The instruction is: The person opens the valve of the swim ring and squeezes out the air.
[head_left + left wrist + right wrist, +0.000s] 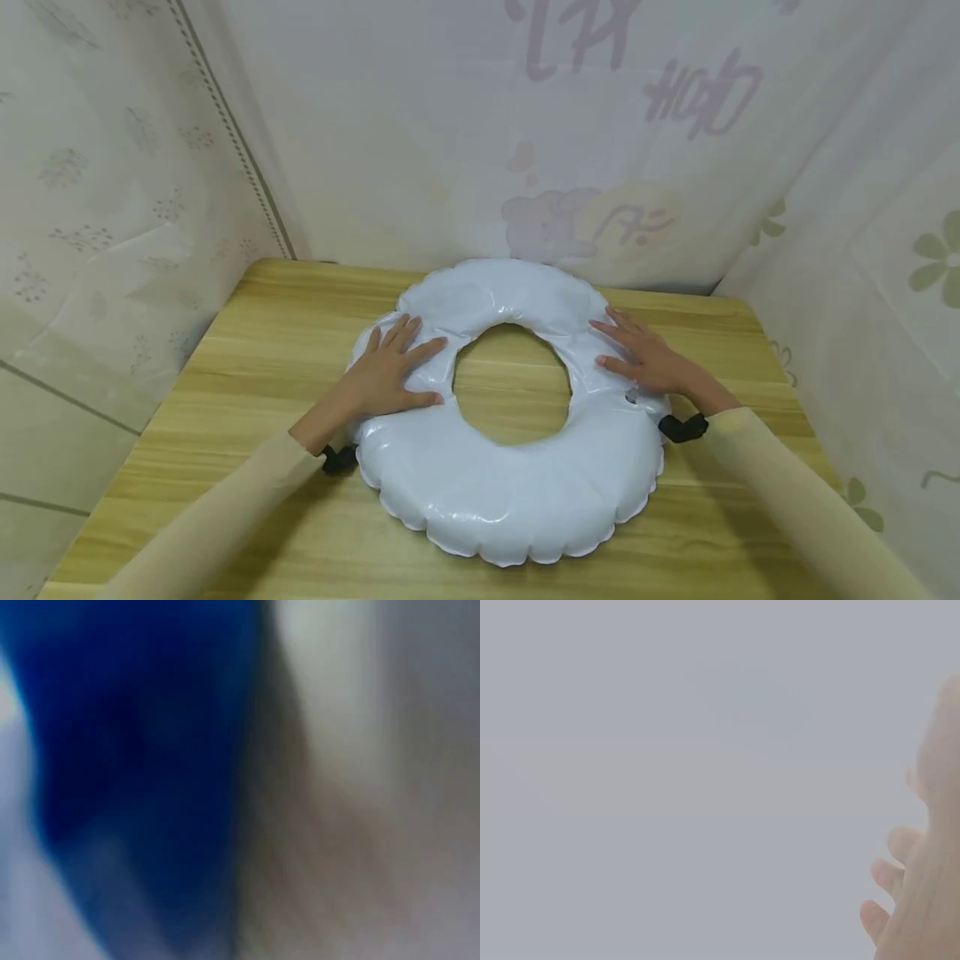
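A white inflated swim ring [517, 500] lies flat on the wooden table, its surface shiny and its outer seam scalloped. My left hand [386, 367] rests on the ring's left side with the fingers spread. On the right side my right hand [645, 354] touches the ring, fingers stretched toward the hole. A small clear valve [632, 395] shows just below the right palm. In the right wrist view, several fingers of the right hand [922, 885] appear at the right edge against a pale grey surface. The left wrist view is too blurred to make out the hand.
The wooden table [247, 400] has rounded far corners and shows through the ring's hole. Pale patterned curtains [420, 150] hang behind it and on both sides. Black wrist mounts [683, 428] sit beside the ring's edges.
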Tool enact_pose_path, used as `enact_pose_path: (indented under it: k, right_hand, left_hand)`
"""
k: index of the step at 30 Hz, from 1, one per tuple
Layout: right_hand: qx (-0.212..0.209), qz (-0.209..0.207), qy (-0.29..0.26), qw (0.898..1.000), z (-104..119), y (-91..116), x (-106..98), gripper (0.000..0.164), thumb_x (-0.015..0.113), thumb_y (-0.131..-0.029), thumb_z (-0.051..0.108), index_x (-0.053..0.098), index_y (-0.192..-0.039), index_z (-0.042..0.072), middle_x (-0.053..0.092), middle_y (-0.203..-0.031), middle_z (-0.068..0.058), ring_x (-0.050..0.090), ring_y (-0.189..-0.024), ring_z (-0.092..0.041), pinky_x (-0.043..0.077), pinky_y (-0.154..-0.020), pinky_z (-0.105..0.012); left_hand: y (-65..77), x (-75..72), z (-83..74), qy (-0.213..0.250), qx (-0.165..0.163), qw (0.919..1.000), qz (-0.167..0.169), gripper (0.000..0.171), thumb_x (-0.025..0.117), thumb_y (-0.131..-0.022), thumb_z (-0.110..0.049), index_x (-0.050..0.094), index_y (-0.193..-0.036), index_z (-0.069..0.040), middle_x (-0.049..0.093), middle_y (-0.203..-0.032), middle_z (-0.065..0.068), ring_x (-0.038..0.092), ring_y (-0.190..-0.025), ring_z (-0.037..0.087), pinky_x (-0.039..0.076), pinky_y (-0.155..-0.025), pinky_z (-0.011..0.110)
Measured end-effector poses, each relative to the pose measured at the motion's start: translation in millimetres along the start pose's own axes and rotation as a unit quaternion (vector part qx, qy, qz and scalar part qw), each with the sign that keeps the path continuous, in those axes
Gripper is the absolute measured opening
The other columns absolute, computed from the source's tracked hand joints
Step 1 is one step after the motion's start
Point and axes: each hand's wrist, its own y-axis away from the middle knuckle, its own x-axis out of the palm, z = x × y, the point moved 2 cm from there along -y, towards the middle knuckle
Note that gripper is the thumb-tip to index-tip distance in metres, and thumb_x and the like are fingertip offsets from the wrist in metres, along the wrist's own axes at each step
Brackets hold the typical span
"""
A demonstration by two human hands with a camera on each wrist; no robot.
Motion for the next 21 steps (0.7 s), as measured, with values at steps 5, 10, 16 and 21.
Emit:
enact_pose_path:
  k: [5, 10, 16, 21]
  right_hand:
    - [0.039, -0.021, -0.089, 0.995, 11, 25, -13, 0.063, 0.051, -0.108, 0.039, 0.027, -0.164, 0.023, 0.005, -0.174, -0.012, 0.002, -0.158, -0.049, 0.009, -0.116, -0.08]
    - [0.049, -0.031, -0.1, 0.993, 26, 49, -5, 0.083, 0.068, -0.098, 0.041, 0.024, -0.165, 0.018, 0.0, -0.174, -0.014, -0.001, -0.157, -0.05, 0.006, -0.116, -0.08]
    - [0.07, -0.028, -0.03, 0.997, 43, 65, 22, 0.126, 0.085, -0.071, 0.061, 0.017, -0.166, 0.014, -0.002, -0.173, -0.022, -0.003, -0.157, -0.051, 0.007, -0.118, -0.077]
    - [0.074, -0.024, -0.002, 0.997, 48, 65, 39, 0.14, 0.087, -0.061, 0.069, 0.014, -0.166, 0.013, -0.003, -0.172, -0.024, -0.002, -0.156, -0.053, 0.009, -0.118, -0.077]
  left_hand:
    - [11.2, -12.7, -12.9, 0.031, -0.018, 0.9979, -0.054, 0.079, 0.071, -0.091, -0.056, 0.043, -0.157, -0.023, 0.028, -0.167, 0.021, 0.01, -0.159, 0.045, 0.013, -0.118, 0.078]
    - [32.8, -19.3, -31.5, 0.048, -0.025, 0.9952, -0.082, 0.086, 0.076, -0.085, -0.059, 0.044, -0.156, -0.022, 0.029, -0.166, 0.02, 0.009, -0.158, 0.048, 0.012, -0.117, 0.08]
    - [50.1, -2.9, -44.5, 0.027, -0.015, 0.9981, -0.053, 0.115, 0.076, -0.066, -0.081, 0.034, -0.161, -0.032, 0.018, -0.171, 0.018, 0.002, -0.158, 0.051, 0.009, -0.112, 0.085]
    - [51.7, 11.8, -44.1, 0.015, -0.029, 0.9995, -0.001, 0.128, 0.069, -0.058, -0.093, 0.025, -0.163, -0.036, 0.005, -0.174, 0.015, -0.003, -0.159, 0.048, 0.005, -0.112, 0.086]
